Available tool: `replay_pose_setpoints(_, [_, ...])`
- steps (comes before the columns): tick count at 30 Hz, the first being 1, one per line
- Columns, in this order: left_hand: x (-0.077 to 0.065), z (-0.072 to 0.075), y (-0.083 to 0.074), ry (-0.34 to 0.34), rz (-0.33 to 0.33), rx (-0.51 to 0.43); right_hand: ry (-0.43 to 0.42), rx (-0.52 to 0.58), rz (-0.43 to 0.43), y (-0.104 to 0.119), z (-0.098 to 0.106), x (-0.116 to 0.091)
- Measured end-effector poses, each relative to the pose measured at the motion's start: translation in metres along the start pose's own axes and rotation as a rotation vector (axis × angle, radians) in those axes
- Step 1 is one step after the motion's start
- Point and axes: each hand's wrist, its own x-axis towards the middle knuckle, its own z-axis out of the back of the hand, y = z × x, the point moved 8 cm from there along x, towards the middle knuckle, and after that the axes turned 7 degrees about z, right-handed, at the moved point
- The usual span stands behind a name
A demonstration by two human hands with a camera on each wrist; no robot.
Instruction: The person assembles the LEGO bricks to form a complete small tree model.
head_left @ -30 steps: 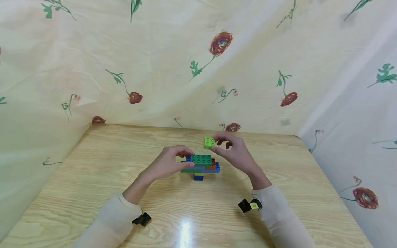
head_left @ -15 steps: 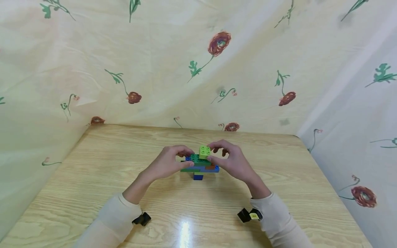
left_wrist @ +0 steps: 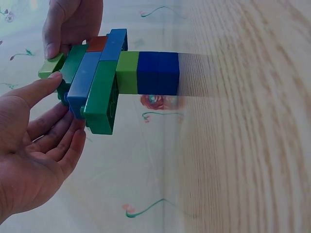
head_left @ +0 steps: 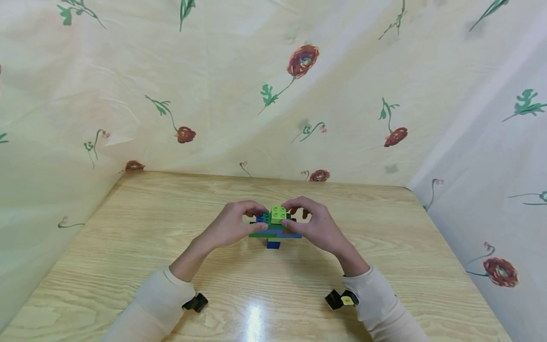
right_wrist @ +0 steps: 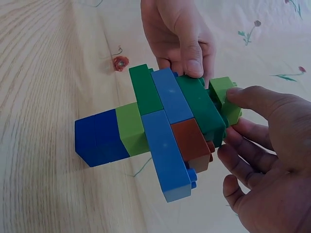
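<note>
A structure of toy building bricks [left_wrist: 127, 73] stands on the table: dark blue bricks [right_wrist: 97, 138] at the foot, a lime one above, then wider layers of green, blue and brown, with a dark green brick [right_wrist: 201, 107] near the top. My left hand [head_left: 237, 222] grips its upper left end, thumb at the near side and fingers behind. Between thumb and fingers my right hand [head_left: 318, 223] pinches a small lime green brick [head_left: 278, 214] over the dark green brick's studs. In the right wrist view that lime brick looks slightly tilted; whether it is fully seated I cannot tell.
The light wooden table [head_left: 171, 204] spreads around the structure. A flower-patterned cloth [head_left: 213, 95] hangs behind and at both sides. Each wrist carries a small black camera, such as the left one [head_left: 195, 302].
My right hand has brought the lime green brick left and toward me, from behind the structure onto the top of the dark green brick. My left hand has stayed in place.
</note>
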Motion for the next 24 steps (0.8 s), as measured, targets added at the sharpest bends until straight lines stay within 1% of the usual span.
replay_pose_setpoints(5, [-0.001, 0.001, -0.003, -0.006, -0.017, 0.005, 0.000, -0.008, 0.018, 0.001, -0.001, 0.000])
replay_pose_setpoints(12, [0.001, 0.001, -0.015, -0.050, -0.083, -0.009, -0.001, -0.032, 0.038, 0.001, -0.001, 0.000])
replay_pose_setpoints(17, [0.003, 0.000, -0.018, -0.091, -0.089, -0.021, 0.002, -0.044, 0.047, 0.002, -0.001, 0.000])
replay_pose_setpoints(24, [0.003, -0.002, -0.020, -0.114, -0.106, -0.029, 0.005, -0.052, 0.045, 0.002, 0.000, 0.000])
